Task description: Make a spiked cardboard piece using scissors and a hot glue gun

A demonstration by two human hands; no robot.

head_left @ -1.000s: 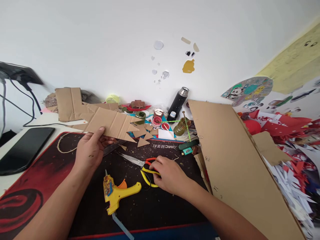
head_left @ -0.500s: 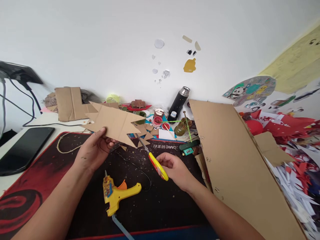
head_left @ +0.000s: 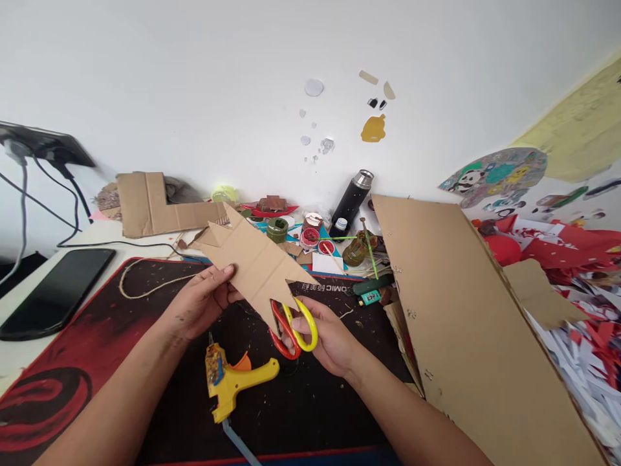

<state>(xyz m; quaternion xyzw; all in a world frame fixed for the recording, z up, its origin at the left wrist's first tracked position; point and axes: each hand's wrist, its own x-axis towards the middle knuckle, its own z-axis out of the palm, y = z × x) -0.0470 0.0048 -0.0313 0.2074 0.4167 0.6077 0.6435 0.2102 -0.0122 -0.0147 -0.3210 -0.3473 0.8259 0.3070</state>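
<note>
My left hand pinches a flat cardboard piece by its lower left edge, thumb on top. The piece has pointed, zigzag cuts at both ends and tilts down to the right. In my right hand are scissors with one yellow and one red handle loop, my fingers through the loops. Their blades are hidden behind the cardboard's right end, so I cannot tell how far apart they are. Below my hands a yellow glue gun lies on the dark desk mat.
A phone lies at left, near a string loop. Paint jars, a black thermos and a green bottle stand at the back. A large cardboard sheet leans at right beside paper scraps.
The cardboard piece has turned, its right end swinging down towards me. The scissors have rotated, so both handle loops now show and their blades are behind the cardboard. The view has shifted slightly.
</note>
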